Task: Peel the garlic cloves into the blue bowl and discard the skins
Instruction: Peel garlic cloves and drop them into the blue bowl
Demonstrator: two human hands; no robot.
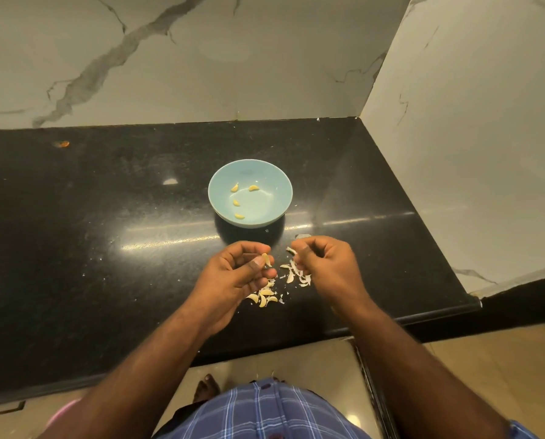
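A light blue bowl point(274, 185) stands on the black counter with several peeled yellow cloves point(234, 187) in it. Just in front of the bowl, my left hand point(239, 270) pinches a peeled garlic clove point(266, 259) between thumb and fingertips. To its right, my right hand point(323, 261) is curled and pinches a strip of white garlic skin point(291, 250). Below the hands, loose skins point(296, 275) lie on the counter. A few unpeeled cloves point(264, 298) sit beside my left wrist.
The black granite counter point(106, 232) ends in a front edge near my body and a right edge by a marble wall point(470, 122). A small orange scrap point(62, 143) lies at the far left. A marble backsplash point(169, 58) rises behind the bowl.
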